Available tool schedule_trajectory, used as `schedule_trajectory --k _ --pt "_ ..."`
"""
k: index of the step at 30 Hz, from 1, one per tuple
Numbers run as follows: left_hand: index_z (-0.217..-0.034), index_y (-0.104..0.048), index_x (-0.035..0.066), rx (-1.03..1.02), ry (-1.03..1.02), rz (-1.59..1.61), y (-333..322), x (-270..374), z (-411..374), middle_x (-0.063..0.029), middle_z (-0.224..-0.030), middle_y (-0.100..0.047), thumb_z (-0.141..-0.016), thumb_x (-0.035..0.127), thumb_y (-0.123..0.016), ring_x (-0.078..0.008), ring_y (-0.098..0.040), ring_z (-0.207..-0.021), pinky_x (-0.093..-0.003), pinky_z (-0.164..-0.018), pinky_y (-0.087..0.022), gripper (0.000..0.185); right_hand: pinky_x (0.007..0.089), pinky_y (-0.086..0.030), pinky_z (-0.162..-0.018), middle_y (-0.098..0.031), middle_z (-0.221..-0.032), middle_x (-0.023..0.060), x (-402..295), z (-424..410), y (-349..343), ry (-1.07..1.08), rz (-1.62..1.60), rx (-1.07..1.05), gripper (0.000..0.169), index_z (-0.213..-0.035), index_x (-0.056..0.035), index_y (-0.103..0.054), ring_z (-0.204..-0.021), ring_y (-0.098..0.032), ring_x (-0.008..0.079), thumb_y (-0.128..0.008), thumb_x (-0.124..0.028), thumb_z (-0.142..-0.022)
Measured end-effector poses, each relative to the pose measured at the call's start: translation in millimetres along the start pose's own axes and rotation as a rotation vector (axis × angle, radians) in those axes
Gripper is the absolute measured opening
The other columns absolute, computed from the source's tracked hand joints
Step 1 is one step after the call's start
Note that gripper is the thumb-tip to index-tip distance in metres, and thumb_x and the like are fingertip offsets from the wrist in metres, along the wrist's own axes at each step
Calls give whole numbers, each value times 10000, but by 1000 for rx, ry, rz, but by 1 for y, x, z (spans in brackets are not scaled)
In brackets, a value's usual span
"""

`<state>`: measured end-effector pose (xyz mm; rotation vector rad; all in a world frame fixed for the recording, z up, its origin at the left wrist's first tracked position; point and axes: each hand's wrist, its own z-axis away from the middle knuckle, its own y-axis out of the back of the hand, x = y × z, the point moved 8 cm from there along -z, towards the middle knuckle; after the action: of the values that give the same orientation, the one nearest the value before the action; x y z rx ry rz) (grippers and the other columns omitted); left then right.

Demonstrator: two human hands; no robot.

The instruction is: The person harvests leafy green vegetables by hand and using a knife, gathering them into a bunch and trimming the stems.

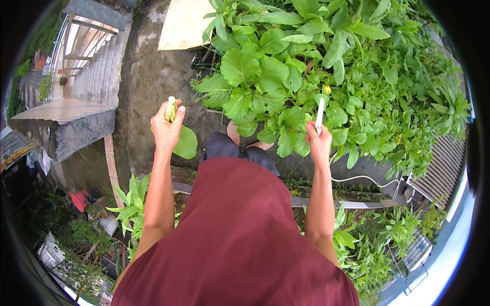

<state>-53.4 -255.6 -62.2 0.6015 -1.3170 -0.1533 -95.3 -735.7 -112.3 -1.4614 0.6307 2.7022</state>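
My left hand (pixel 167 124) is closed around a small bunch of pale leaf stalks (pixel 171 109), their ends pointing up past the fingers. A broad green leaf (pixel 186 143) hangs below that hand. In my right hand (pixel 319 142) is a knife (pixel 320 113), its light blade pointing away from me, over the plants. A small round leaf shows behind the blade's tip. Leafy greens (pixel 264 76) with wide, veined leaves grow in front of me, nearest to the right hand. The knife's handle is mostly hidden by my fingers.
Dense foliage (pixel 386 88) fills the right side. A pale board (pixel 185 25) lies at the top on the stained concrete floor (pixel 147 72). At left are a concrete ledge (pixel 86 128) and steps. A white hose (pixel 360 177) curves at right, near a low planted edge.
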Motion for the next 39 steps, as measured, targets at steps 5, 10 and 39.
schedule_trajectory --k 5,10,39 --pt "-1020 -687 26 35 39 43 16 -30 1 61 -729 -574 -878 114 -726 -26 -471 -652 -223 -586 -420 171 231 -435 -586 -625 -768 8 -19 -45 -62 34 -8 -86 263 -1107 23 -661 -633 -539 82 -646 -150 -910" --pt "-1014 -686 25 58 80 46 24 -43 10 61 -742 -566 -878 103 -721 -24 -457 -659 -214 -589 -407 160 312 -467 -613 -651 -723 52 -13 -94 -104 103 298 -194 266 -1074 -32 -704 -643 -579 124 -668 -198 -869" --pt "-1045 -653 5 146 183 13 26 -5 21 24 -839 -601 -907 85 -701 -52 -534 -737 -227 -658 -449 167 430 -488 -988 -614 -1257 232 2 -90 -167 551 604 -344 422 -1272 -52 -587 -1162 -602 368 -594 -145 -861"
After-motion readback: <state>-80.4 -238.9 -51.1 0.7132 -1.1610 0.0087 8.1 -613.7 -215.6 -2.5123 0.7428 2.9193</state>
